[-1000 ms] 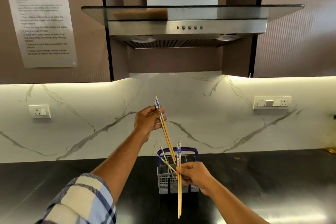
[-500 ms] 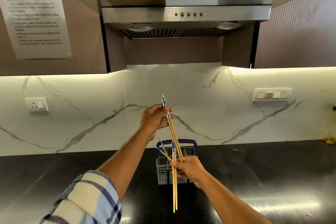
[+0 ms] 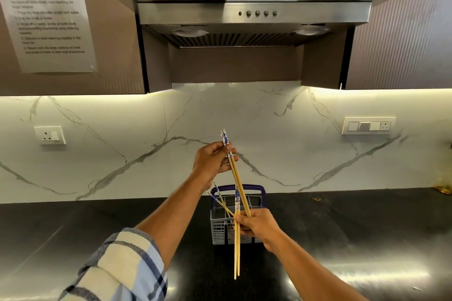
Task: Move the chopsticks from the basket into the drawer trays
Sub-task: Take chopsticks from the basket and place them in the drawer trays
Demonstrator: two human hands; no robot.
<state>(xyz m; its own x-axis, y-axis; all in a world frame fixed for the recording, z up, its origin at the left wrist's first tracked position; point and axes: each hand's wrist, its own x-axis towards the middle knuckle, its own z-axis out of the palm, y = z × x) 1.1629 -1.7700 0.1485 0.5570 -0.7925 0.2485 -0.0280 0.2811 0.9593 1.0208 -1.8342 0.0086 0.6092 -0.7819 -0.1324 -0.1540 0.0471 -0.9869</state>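
The person's left hand (image 3: 212,160) is raised in front of the marble backsplash (image 3: 281,139), just above the centre of the view, with fingers and thumb pinched round the upper pair of chopsticks (image 3: 236,173) close to its blue-and-white patterned tops. That pair slants down toward five o'clock from the hand, its lower ends meeting the right hand (image 3: 259,226). The right hand sits lower, at about six o'clock from the left one, directly in front of the basket (image 3: 221,230). Its fingers are curled round a second pair of chopsticks (image 3: 236,254), which hangs nearly upright, patterned tops up and bare wooden tips pointing down over the dark bench (image 3: 354,227). Whether the right hand also grips the lower ends of the slanted pair cannot be told; they pass into its fingers.

The basket is a grey plastic grid holder with a dark blue handle (image 3: 247,188) arching across its top. It stands on the bench near the backsplash, behind the right hand. More chopsticks (image 3: 221,200) remain in it, leaning toward eleven o'clock with their patterned ends above the rim.

A plaid sleeve (image 3: 122,269) is rolled up on the left forearm at seven o'clock. Above, a steel range hood (image 3: 254,13) with a row of knobs spans the top. A printed sheet (image 3: 46,14) hangs on the cabinet at ten o'clock. A wall socket (image 3: 50,135) sits at nine o'clock and a switch panel (image 3: 368,126) at three o'clock.
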